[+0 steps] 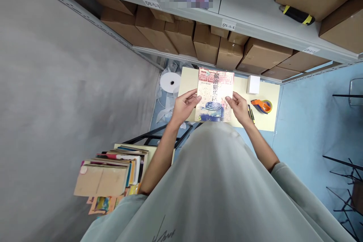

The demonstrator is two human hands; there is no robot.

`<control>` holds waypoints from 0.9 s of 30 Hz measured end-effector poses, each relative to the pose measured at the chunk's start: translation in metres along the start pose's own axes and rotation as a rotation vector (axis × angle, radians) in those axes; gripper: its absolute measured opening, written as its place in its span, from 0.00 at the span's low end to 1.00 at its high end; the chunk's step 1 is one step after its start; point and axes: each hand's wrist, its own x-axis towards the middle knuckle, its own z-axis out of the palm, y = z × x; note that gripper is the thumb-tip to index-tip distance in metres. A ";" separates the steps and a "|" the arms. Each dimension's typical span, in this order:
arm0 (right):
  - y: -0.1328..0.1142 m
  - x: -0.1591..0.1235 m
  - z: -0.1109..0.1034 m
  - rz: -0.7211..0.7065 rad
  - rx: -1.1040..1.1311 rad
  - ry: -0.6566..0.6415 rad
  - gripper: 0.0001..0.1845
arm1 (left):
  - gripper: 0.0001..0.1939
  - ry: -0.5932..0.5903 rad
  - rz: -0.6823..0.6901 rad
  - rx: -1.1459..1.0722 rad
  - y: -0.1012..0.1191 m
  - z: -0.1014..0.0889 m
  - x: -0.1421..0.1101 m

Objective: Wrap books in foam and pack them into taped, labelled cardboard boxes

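Gripping a paperback with Chinese characters on its cover (214,94) from both sides, the hands stand apart, each partly curled. The left hand (185,106), at nine o'clock, pinches one edge, thumb on the front cover; the right hand (238,107), at three, clamps the opposite edge likewise. The book is in front of the shirt, over a cream tabletop (268,123); whether it touches that surface, I cannot tell. From the book, a small white box (253,84) sits between two and three o'clock, an orange tape dispenser (261,106) just past three, and slim black-and-yellow tools (251,114) at four. A white roll (170,82) lies between nine and ten. Farther out, stacked books (102,181) rise at eight, and shelved cardboard boxes (180,36) line twelve.
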 end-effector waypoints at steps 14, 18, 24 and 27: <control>0.027 -0.015 0.033 0.233 -0.097 -0.181 0.42 | 0.37 -0.281 -0.302 -0.418 -0.044 0.045 -0.008; 0.017 -0.001 0.005 0.236 0.016 -0.133 0.44 | 0.39 -0.049 -0.215 -0.380 -0.053 0.026 -0.001; 0.038 0.015 -0.005 0.210 -0.043 -0.156 0.44 | 0.42 0.086 -0.094 -0.209 -0.040 0.004 0.006; 0.051 0.015 0.005 0.126 -0.197 -0.075 0.45 | 0.37 0.066 -0.062 -0.125 -0.031 0.003 0.003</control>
